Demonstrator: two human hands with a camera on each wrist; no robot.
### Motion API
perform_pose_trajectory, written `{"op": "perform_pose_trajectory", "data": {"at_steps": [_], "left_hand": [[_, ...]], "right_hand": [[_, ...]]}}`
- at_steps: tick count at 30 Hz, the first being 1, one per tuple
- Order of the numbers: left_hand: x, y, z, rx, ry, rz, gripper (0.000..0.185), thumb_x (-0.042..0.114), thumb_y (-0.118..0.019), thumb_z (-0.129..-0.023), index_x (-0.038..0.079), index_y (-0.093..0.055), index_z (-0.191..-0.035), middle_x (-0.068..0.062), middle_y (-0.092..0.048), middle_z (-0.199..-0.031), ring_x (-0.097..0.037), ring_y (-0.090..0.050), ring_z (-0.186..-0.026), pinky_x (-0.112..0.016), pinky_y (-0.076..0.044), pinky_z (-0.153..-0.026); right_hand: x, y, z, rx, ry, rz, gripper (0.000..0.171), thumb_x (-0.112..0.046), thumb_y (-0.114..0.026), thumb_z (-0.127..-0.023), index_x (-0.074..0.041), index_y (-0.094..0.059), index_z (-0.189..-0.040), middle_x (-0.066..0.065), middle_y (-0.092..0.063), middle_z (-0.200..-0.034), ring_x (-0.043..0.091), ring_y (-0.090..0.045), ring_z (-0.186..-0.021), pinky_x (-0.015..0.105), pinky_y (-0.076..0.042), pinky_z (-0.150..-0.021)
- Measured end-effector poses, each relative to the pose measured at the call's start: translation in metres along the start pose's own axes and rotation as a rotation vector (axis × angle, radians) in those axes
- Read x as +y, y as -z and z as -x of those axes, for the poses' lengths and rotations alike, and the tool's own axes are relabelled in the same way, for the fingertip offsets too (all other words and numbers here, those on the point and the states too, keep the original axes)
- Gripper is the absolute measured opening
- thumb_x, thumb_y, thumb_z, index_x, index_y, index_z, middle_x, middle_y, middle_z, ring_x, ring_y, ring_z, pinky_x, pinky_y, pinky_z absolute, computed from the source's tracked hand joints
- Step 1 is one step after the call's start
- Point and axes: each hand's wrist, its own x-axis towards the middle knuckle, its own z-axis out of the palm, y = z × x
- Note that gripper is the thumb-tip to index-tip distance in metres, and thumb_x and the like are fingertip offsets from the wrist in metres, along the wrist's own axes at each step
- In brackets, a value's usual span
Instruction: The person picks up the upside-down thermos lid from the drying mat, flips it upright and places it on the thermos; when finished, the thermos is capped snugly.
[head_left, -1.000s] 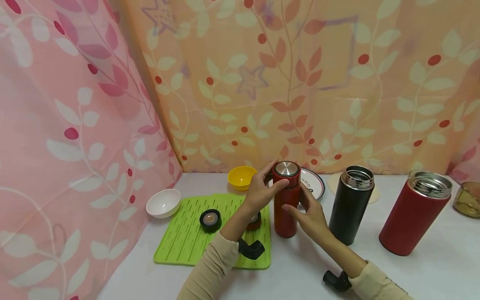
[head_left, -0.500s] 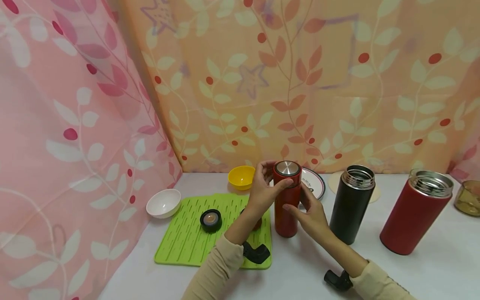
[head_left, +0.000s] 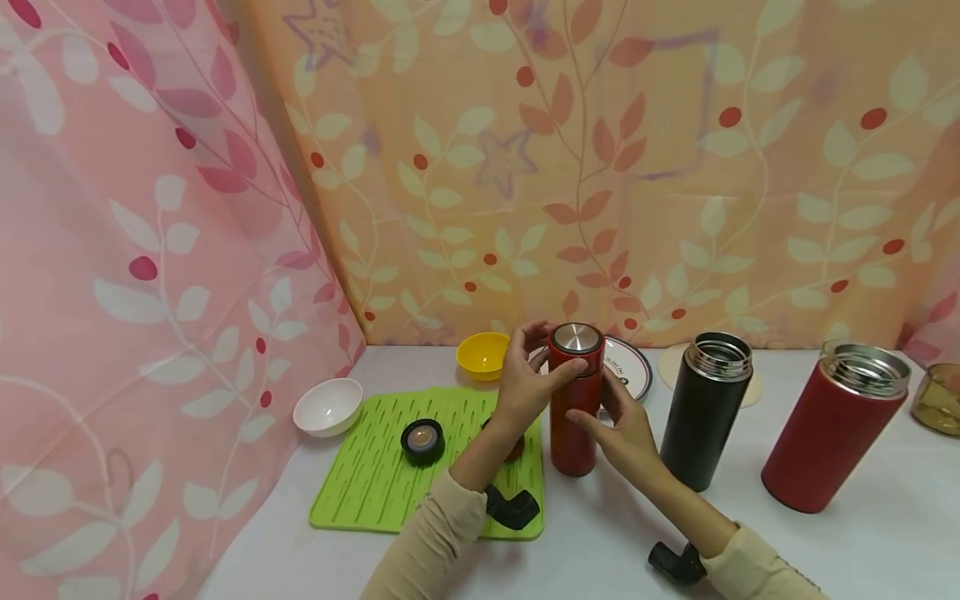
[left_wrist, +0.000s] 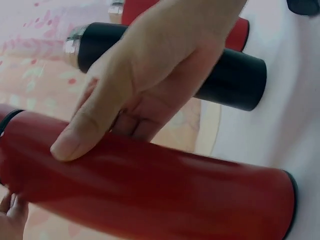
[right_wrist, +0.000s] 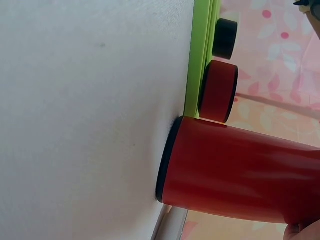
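The red flask (head_left: pixel 564 408) stood upright on the desk (head_left: pixel 600 542), just right of the green mat (head_left: pixel 375 500), its silver-topped lid (head_left: pixel 577 338) on. The left hand (head_left: pixel 522 379) curled round the lid end, thumb on the near side; its grip was as wide as the flask and held it. The right hand (head_left: pixel 622 425) had its grip round the body lower down, its thumb across the near side and equally spread to the flask's width. To the right stood a black flask (head_left: pixel 705 417) and a bigger red flask (head_left: pixel 828 442), both lidless. On the mat lay a black cap (head_left: pixel 422 442) and, partly behind the left forearm, a red cap (right_wrist: pixel 219 91). A white bowl (head_left: pixel 327 408) sat left of the mat, a yellow bowl (head_left: pixel 482 357) at its far side, and a plate (head_left: pixel 637 371) beyond the held flask.
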Motion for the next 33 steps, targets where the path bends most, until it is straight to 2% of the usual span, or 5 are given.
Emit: {"op": "perform_pose_trajectory", "data": {"at_steps": [6,11,15,22,33], "left_hand": [[-0.001,-0.006,0.001,0.074,-0.017,-0.111,0.062,0.028,-0.078,-0.072,0.004,-0.046,-0.119,-0.007,-0.053,-0.118,-0.019,-0.055,-0.106,-0.031,-0.047,-0.095],[0.004,0.005,0.001,-0.067,0.004,-0.009,0.052,0.013,-0.069,-0.081,0.001,-0.047,-0.127,-0.016,-0.054,-0.124,-0.024,-0.055,-0.113,-0.033,-0.044,-0.099],[0.005,0.010,0.001,-0.134,0.036,0.040,0.055,0.016,-0.065,-0.085,0.001,-0.044,-0.133,-0.016,-0.049,-0.132,-0.025,-0.050,-0.122,-0.034,-0.041,-0.101],[0.002,-0.003,-0.001,0.003,-0.031,-0.162,0.069,0.043,-0.075,-0.071,0.007,-0.052,-0.125,-0.008,-0.051,-0.121,-0.017,-0.052,-0.110,-0.030,-0.045,-0.097],[-0.002,0.007,0.002,-0.085,-0.013,0.002,0.052,0.014,-0.064,-0.086,0.002,-0.044,-0.132,-0.015,-0.048,-0.132,-0.024,-0.050,-0.121,-0.031,-0.041,-0.100]], "right_hand": [[-0.002,0.001,0.001,-0.008,-0.007,-0.016,0.077,-0.023,-0.069,-0.082,-0.015,-0.025,-0.146,0.012,-0.041,-0.143,0.030,-0.043,-0.128,0.037,-0.038,-0.098],[-0.002,0.001,0.001,-0.001,0.013,-0.006,0.078,-0.024,-0.070,-0.081,-0.016,-0.025,-0.145,0.012,-0.044,-0.140,0.029,-0.046,-0.126,0.039,-0.039,-0.098],[-0.001,0.001,0.002,0.002,0.022,-0.005,0.079,-0.023,-0.070,-0.081,-0.015,-0.025,-0.145,0.012,-0.043,-0.140,0.029,-0.046,-0.126,0.038,-0.039,-0.098],[-0.003,0.001,0.001,-0.001,0.005,-0.011,0.078,-0.023,-0.069,-0.082,-0.015,-0.025,-0.146,0.013,-0.041,-0.142,0.030,-0.044,-0.127,0.037,-0.039,-0.097],[-0.001,0.000,0.001,0.004,0.028,-0.016,0.077,-0.022,-0.069,-0.082,-0.015,-0.027,-0.145,0.013,-0.045,-0.139,0.029,-0.047,-0.125,0.037,-0.040,-0.097]]}}
